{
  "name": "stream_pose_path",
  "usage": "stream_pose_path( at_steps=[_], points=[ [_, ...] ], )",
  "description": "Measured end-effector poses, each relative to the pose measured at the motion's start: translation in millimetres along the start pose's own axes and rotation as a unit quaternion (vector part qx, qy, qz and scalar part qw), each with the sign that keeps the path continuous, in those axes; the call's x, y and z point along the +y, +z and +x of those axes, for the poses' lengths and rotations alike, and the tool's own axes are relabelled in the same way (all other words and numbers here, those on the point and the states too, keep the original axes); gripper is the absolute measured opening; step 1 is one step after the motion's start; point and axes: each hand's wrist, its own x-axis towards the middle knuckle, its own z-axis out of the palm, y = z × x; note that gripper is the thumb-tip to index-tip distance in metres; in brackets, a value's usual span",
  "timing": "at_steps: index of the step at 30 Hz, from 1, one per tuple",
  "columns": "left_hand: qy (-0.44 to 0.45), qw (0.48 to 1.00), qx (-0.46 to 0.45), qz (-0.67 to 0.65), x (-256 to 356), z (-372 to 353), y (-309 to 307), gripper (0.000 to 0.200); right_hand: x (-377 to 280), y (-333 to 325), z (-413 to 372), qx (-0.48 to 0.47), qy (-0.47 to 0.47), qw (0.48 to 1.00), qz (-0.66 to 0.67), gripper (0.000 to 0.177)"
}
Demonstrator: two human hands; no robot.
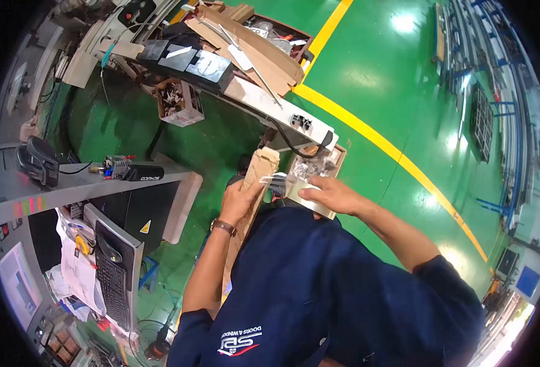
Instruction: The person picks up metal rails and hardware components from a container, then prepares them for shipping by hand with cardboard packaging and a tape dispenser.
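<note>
My left hand [237, 200] is closed around a long, narrow brown cardboard-wrapped bundle [261, 166], near its upper end. The bundle slants down past my forearm, and its lower part is partly hidden by my shirt. In my right hand [336, 195] is a wide, pale roll of clear tape [311, 201], with the thumb across its side. A shiny, twisted strip of tape [275, 180] spans the gap between roll and bundle. Just beyond my right hand stands an open carton [337, 160] holding plastic-bagged items.
A white machine beam [254, 98] crosses in front, carrying cardboard, a rod and small black parts. Below it hangs a box of scraps [187, 109]. To my left are a grey console ledge [86, 188] and a keyboard [112, 287]. Racks of long profiles [496, 92] line the right.
</note>
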Motion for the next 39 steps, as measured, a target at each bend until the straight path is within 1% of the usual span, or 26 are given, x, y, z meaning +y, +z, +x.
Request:
stream_pose_path(
  at_steps=[2, 4, 5, 7, 8, 10, 11, 12, 13, 15, 16, 18, 19, 20, 21, 23, 24, 27, 28, 30, 31, 32, 33, 35, 37, 39],
  points=[
    [0.008, 1.0, -0.02, -0.01, -26, 7, 1, 0.054, 34, 3, 24, 0.013, -0.015, 0.999, -0.037, 0.054],
    [-0.042, 0.992, -0.075, -0.096, -30, 5, 2, 0.05, 41, 2, 33, 0.024, -0.03, 0.995, -0.094, 0.054],
    [-0.068, 0.983, -0.103, -0.137, -33, 3, 2, 0.048, 45, 4, 33, 0.015, -0.029, 0.997, -0.065, 0.054],
    [-0.051, 0.956, -0.162, -0.238, -17, -9, 3, 0.048, 42, 5, 34, 0.001, -0.03, 1.0, -0.007, 0.055],
    [-0.042, 0.938, -0.192, -0.287, -8, -14, 4, 0.049, 42, 7, 38, 0.024, -0.054, 0.998, -0.013, 0.055],
    [-0.019, 0.921, -0.213, -0.324, 4, -17, 9, 0.05, 35, 16, 50, 0.068, -0.101, 0.992, -0.022, 0.057],
    [-0.008, 0.913, -0.223, -0.342, 6, -19, 8, 0.051, 31, 20, 54, 0.084, -0.09, 0.992, -0.019, 0.058],
    [0.001, 0.91, -0.223, -0.349, -11, -9, 6, 0.054, 17, 22, 51, 0.1, -0.078, 0.992, -0.017, 0.061],
    [0.058, 0.923, -0.172, -0.339, -8, -10, 6, 0.056, 3, 22, 48, 0.118, -0.066, 0.991, -0.014, 0.063],
    [0.174, 0.93, -0.068, -0.317, -1, -11, 15, 0.058, -16, 23, 40, 0.155, -0.098, 0.983, -0.02, 0.061],
    [0.24, 0.906, -0.076, -0.34, 3, -9, 16, 0.062, -24, 22, 36, 0.169, -0.117, 0.978, -0.034, 0.059],
    [0.201, 0.934, -0.051, -0.291, 12, -16, 22, 0.069, -29, 27, 32, 0.194, -0.156, 0.967, -0.05, 0.051],
    [0.18, 0.946, -0.038, -0.266, 17, -18, 21, 0.072, -30, 27, 32, 0.185, -0.152, 0.968, -0.08, 0.05],
    [0.286, 0.952, -0.018, -0.112, 11, -13, 16, 0.077, -32, 28, 31, 0.176, -0.145, 0.968, -0.108, 0.05],
    [0.267, 0.963, -0.005, -0.042, 24, -20, 14, 0.074, -33, 28, 29, 0.166, -0.139, 0.966, -0.138, 0.049],
    [0.231, 0.968, 0.029, 0.095, 65, -36, 11, 0.068, -31, 25, 28, 0.148, -0.177, 0.963, -0.141, 0.048],
    [0.231, 0.971, 0.051, 0.023, 65, -35, 15, 0.05, -29, 22, 27, 0.14, -0.197, 0.96, -0.143, 0.048],
    [0.235, 0.967, 0.1, 0.006, 72, -41, 5, 0.041, -33, 11, 9, 0.129, -0.245, 0.944, -0.18, 0.048],
    [0.222, 0.969, 0.099, -0.034, 80, -47, -1, 0.036, -42, -1, -4, 0.118, -0.26, 0.938, -0.196, 0.048],
    [0.252, 0.963, 0.077, -0.054, 91, -56, -9, 0.036, -56, -19, -18, 0.117, -0.283, 0.916, -0.258, 0.049],
    [0.267, 0.959, 0.065, -0.062, 98, -61, -14, 0.036, -63, -27, -24, 0.117, -0.309, 0.911, -0.246, 0.049],
    [0.261, 0.961, 0.052, -0.07, 108, -68, -21, 0.038, -70, -33, -32, 0.116, -0.334, 0.906, -0.233, 0.05],
    [0.255, 0.957, 0.045, -0.128, 122, -78, -25, 0.046, -77, -38, -39, 0.116, -0.359, 0.9, -0.22, 0.05],
    [0.299, 0.947, 0.041, -0.11, 149, -96, -42, 0.058, -89, -46, -53, 0.152, -0.434, 0.863, -0.211, 0.051],
    [0.359, 0.931, 0.073, -0.01, 176, -117, -55, 0.07, -100, -54, -68, 0.208, -0.515, 0.803, -0.215, 0.05],
    [0.393, 0.918, 0.053, 0.012, 192, -134, -67, 0.071, -116, -64, -92, 0.225, -0.547, 0.771, -0.236, 0.045]
  ],
)
